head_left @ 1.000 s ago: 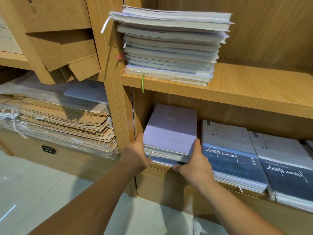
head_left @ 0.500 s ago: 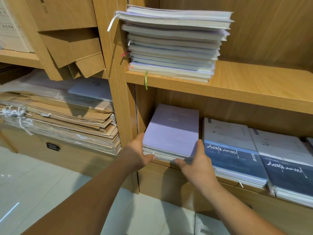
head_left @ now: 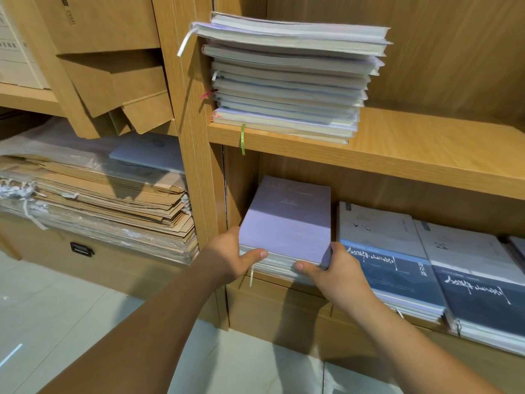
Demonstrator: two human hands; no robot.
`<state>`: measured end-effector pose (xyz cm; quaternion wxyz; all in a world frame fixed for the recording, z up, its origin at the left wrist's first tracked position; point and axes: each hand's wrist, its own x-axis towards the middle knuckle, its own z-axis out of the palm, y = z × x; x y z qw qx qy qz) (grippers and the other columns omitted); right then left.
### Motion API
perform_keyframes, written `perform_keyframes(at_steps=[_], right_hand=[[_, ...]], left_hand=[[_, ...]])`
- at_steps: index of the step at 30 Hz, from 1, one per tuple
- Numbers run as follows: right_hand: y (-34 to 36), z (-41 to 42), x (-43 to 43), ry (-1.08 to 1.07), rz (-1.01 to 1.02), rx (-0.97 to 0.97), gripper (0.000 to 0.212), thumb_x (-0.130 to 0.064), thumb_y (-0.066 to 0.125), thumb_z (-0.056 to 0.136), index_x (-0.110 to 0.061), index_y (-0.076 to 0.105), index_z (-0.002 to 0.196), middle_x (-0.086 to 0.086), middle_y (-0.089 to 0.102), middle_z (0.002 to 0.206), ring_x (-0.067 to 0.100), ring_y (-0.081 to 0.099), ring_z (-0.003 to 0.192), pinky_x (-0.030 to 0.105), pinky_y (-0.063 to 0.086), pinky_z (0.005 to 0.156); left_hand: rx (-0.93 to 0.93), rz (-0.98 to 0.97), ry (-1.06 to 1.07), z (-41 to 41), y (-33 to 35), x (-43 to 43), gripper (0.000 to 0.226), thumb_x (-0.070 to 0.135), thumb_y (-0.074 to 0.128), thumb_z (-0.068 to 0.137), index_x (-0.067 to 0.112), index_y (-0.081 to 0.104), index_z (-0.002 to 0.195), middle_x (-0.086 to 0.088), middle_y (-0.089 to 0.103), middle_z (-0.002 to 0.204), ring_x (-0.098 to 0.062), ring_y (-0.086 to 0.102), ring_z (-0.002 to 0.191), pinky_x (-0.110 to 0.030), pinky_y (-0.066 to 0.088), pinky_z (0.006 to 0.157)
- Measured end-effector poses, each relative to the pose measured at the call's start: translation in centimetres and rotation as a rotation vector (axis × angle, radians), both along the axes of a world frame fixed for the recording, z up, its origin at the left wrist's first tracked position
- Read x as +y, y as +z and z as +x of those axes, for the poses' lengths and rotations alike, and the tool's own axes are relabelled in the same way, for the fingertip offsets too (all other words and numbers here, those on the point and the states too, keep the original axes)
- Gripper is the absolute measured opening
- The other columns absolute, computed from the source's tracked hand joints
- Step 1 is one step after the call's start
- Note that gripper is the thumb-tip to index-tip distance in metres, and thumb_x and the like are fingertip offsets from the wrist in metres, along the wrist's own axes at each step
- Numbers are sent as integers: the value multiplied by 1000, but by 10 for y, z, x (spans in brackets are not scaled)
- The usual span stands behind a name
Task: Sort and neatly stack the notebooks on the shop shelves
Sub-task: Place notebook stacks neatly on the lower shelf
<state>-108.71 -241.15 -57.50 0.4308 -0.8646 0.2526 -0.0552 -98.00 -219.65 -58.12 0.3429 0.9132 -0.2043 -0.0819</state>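
A stack of lilac-covered notebooks (head_left: 287,223) lies at the left end of the lower shelf (head_left: 284,282). My left hand (head_left: 227,257) grips its front left corner, thumb laid across the page edges. My right hand (head_left: 335,268) grips the front right corner, thumb on the page edges and fingers tucked down the right side. On the upper shelf (head_left: 412,143) a taller, uneven pile of pale notebooks (head_left: 287,81) sits with ribbon markers hanging out at the left.
Two stacks of grey-and-blue notebooks (head_left: 389,254) (head_left: 477,280) lie to the right on the lower shelf. A wooden upright (head_left: 193,137) divides off the left bay, which holds brown paper bags (head_left: 108,200) and cardboard boxes (head_left: 113,81). Pale floor tiles (head_left: 56,317) lie below.
Both hands have closed in on the lilac stack's front corners, thumbs now across the page edges. The stack looks squared up, with less of the lower books sticking out in front.
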Motion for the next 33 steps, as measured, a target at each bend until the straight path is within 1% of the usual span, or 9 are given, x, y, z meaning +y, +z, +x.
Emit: perform_keyframes(at_steps=[3,7,12,15,17,19,22,27,33], right_hand=[[9,2,-3,21,-71,144,54,-55,87,74,-16,49,83,-4,54,84,12,49,72,27,35,56],[12,7,-3,27,-79,152,58,-51,86,77,-13,42,68,2,42,69,19,42,63,32,34,56],[9,6,-2,40,-127,151,55,-54,85,76,-14,47,70,1,49,71,16,47,64,29,36,53],[20,10,-9,74,-90,223,66,-70,86,61,-16,53,76,-3,55,72,13,53,66,26,37,51],[30,15,-13,33,-75,192,69,-81,75,64,-17,55,78,-1,60,74,17,59,70,29,40,54],[34,22,-15,8,-92,166,60,-76,60,83,-17,58,74,2,61,70,25,63,73,32,46,62],[25,26,-7,67,-98,234,52,-60,45,101,-17,60,76,1,60,72,24,61,73,29,47,68],[17,27,-6,65,-89,229,54,-52,43,104,-10,65,81,7,66,78,24,64,71,31,50,68],[13,30,-1,41,-104,217,50,-52,43,105,-9,62,88,3,61,77,17,58,63,24,40,52]], left_hand=[[22,89,-26,3,4,0,66,58,70,88,24,49,141,7,64,129,-15,61,115,-39,56,97],[27,242,6,6,8,-7,67,54,69,91,19,46,143,-1,61,133,-21,58,119,-42,54,100],[47,284,12,8,11,-12,67,52,70,91,20,45,144,-1,60,134,-21,59,119,-40,55,99],[82,193,-51,10,12,-8,66,55,76,84,25,53,138,6,66,124,-16,63,111,-39,56,96],[117,94,-58,9,14,-6,67,66,70,82,28,57,136,9,68,122,-15,64,111,-40,56,96],[131,68,21,8,17,-11,68,71,51,92,22,54,138,1,66,125,-20,62,111,-41,53,98],[84,198,110,7,17,-24,56,52,32,107,6,51,134,-14,65,119,-26,61,101,-32,46,83],[88,213,97,14,15,-30,42,38,39,107,3,62,107,-9,60,77,-28,68,87,-30,49,71],[81,208,111,18,10,-28,44,43,39,107,5,61,111,-8,61,79,-21,60,76,-32,49,72]])
